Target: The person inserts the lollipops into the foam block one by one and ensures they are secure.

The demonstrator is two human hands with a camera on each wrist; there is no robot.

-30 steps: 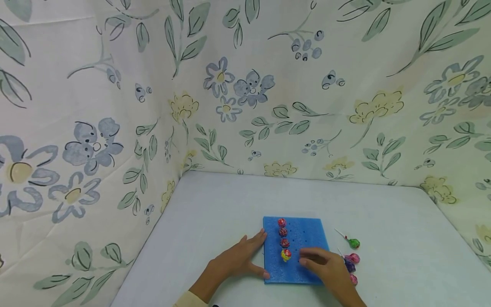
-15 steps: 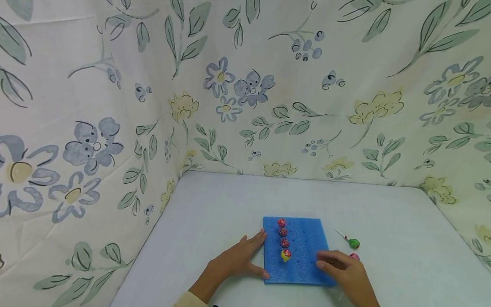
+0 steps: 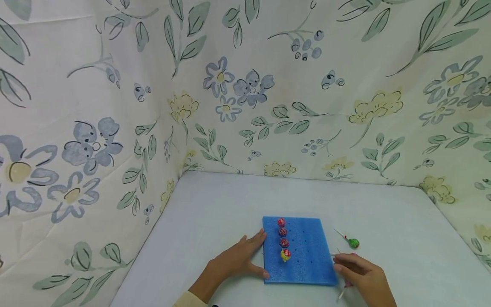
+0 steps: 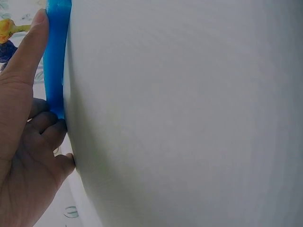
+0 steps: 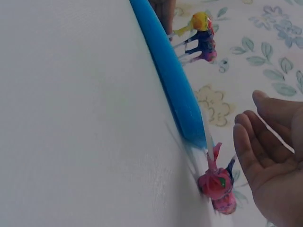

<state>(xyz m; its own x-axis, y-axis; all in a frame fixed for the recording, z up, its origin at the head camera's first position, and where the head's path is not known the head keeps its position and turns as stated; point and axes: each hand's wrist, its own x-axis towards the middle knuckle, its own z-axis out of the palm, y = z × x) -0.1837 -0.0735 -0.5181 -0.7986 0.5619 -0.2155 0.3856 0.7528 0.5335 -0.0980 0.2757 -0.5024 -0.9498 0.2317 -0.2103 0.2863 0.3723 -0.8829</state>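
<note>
The left hand [image 3: 242, 257] is resting at the blue board's [image 3: 303, 275] left edge, fingers extended, apparently steadying it. The right hand [image 3: 364, 275] is hovering beside the right edge, fingers loosely curved and holding nothing, near the loose pink lollipops [image 5: 216, 183]. For a clean pick-up, fingertips should be pinching one stick only (sticks are lying close together). The lollipop row [image 3: 284, 242] is standing left; bare board is extending right, open table [image 3: 230, 192] far.

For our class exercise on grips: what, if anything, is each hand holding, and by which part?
The right hand holds nothing, relaxed near the lollipops. The left hand has no closed grip; it rests against the left edge of the blue board.
</note>
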